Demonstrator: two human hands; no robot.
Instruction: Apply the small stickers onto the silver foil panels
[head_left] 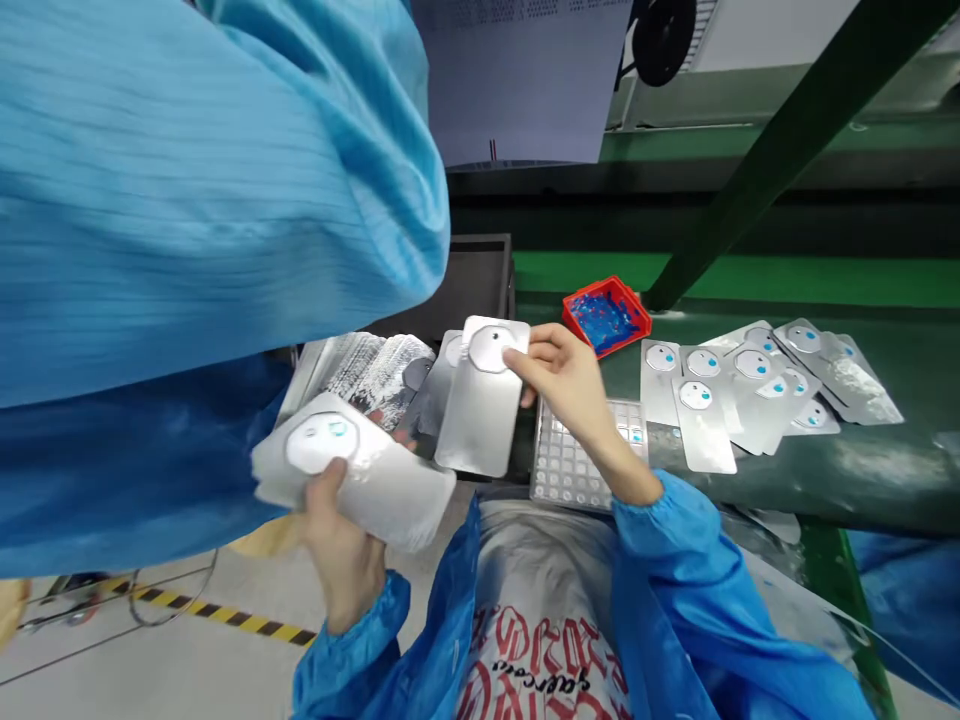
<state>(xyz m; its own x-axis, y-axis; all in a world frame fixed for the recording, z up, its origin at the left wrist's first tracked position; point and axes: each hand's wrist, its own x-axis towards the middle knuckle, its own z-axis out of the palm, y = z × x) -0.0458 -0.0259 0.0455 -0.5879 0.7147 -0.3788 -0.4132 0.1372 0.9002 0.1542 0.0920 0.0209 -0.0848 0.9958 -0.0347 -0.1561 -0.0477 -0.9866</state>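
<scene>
- Silver foil packs fill most of what we see, and we hold some in both hands.
- Our left hand (337,550) grips a stack of foil packs (360,470) from below. Our thumb presses on top, next to the round bump with a small blue dot, and our fingers are curled shut around the stack.
- Our right hand (570,385) holds one single foil pack (480,405) by its top end. Our fingers (525,362) pinch it shut right at its round bump, and the pack hangs down in front of the desk edge.
- More foil packs lie in a fanned pile (750,390) on the green desk (885,470), to the right of our right hand. Each one shows a white circle with a blue dot.
- A clear tray with many little pockets (570,465) sits just under our right wrist.
- A small red bin (606,315) with blue things inside stands behind our right hand.
- Another bunch of shiny packs (375,370) leans between our two hands, farther back.
- A big blue sleeve of another person (187,250) covers the left side.
</scene>
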